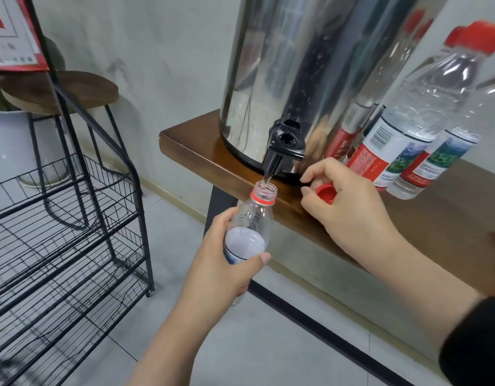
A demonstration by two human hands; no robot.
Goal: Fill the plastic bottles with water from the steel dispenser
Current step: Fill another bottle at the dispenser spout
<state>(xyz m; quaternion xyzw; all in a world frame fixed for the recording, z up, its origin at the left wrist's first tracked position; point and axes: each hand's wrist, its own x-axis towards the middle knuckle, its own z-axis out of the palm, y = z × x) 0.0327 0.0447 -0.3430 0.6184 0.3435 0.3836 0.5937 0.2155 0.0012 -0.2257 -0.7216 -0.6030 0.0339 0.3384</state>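
Clear plastic fills my left hand (224, 263): its fingers and thumb wrap around the body of an uncapped bottle (250, 227), which I hold tilted so its open mouth sits right under the black tap (284, 147). A thin stream of water runs from the tap's spout into the neck, and the bottle is partly full. A red ring circles the neck just below the opening.

My right hand (343, 201) rests on the front edge of the wooden counter (449, 218), fingers curled around a red cap (326, 192) that shows between thumb and palm. Its fingertips lie close to the base of the steel dispenser (296, 65), though I cannot tell whether they touch it.

That dispenser stands on the counter's left end, its tap overhanging the edge. Just to its right stand two capped bottles (424, 121) with red caps and red and green labels, near each other and mirrored in the steel.

Farther left, on the tiled floor (268, 344), stands a black wire rack (67, 232), and behind it a round wooden stool (62, 90) against the grey wall.
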